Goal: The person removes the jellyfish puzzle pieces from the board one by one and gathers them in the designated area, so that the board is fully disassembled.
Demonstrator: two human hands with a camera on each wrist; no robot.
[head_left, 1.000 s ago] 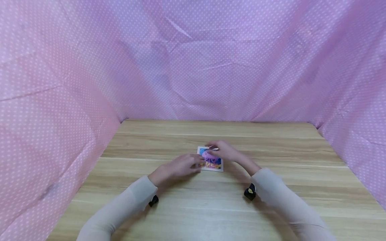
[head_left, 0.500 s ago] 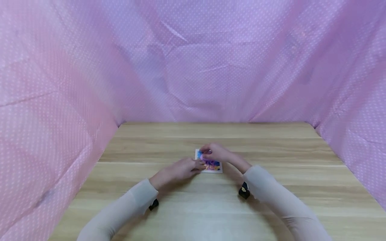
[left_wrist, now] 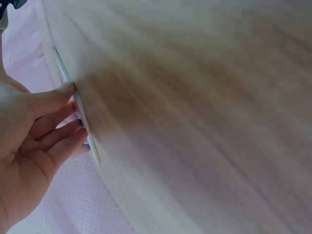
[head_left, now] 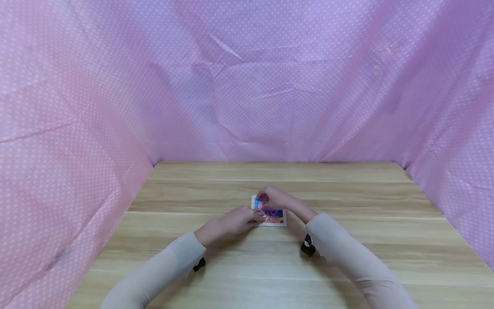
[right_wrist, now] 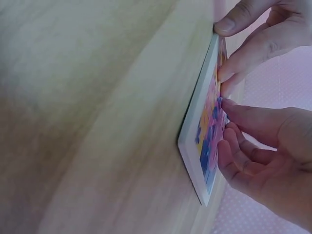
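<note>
Pink dotted cloth (head_left: 247, 107) backs the table (head_left: 247, 270), a picture board (head_left: 275, 218) flat on it. The left hand (head_left: 236, 218) rests fairly straight fingers there; the right hand (head_left: 276, 198) bends its fingers close, whether gripping anything I can't tell. Uneven pressure might skid the board.

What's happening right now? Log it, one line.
left hand: touching picture board | right hand: at picture board, pinch unclear | picture board: on table

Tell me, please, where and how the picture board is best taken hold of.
Probably by its white rim at the near right corner, coming low from the right. The picture board appears flat on the table, with a thin raised edge; that corner is uncovered, while the left hand is at the near left one.
</note>
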